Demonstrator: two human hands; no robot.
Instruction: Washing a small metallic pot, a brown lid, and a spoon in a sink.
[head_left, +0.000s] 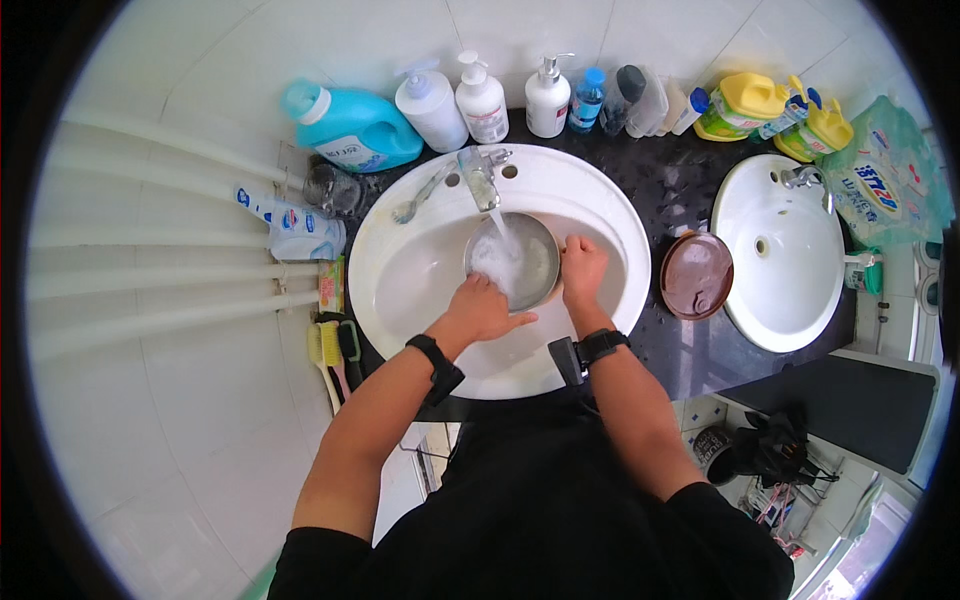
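Observation:
A round metal pan or bowl (538, 262) sits in the large white washbasin (397, 270), under water running from the faucet (478, 180). Foamy water fills part of it. My left hand (480, 309) lies at its near left rim, fingertips over the edge and thumb stretched to the right; whether it grips the rim cannot be told. My right hand (583, 268) is closed at the vessel's right side, where a handle seems to be, mostly hidden by the fist. A reddish-brown round lid or dish (697, 274) rests on the dark counter to the right.
Pump bottles (482, 105), a blue detergent jug (367, 131) and yellow jugs (742, 105) line the back wall. A glass jar (330, 187) and brushes (330, 345) stand at left. A smaller basin (787, 277) is at right, with a green plastic bag (877, 180) behind it.

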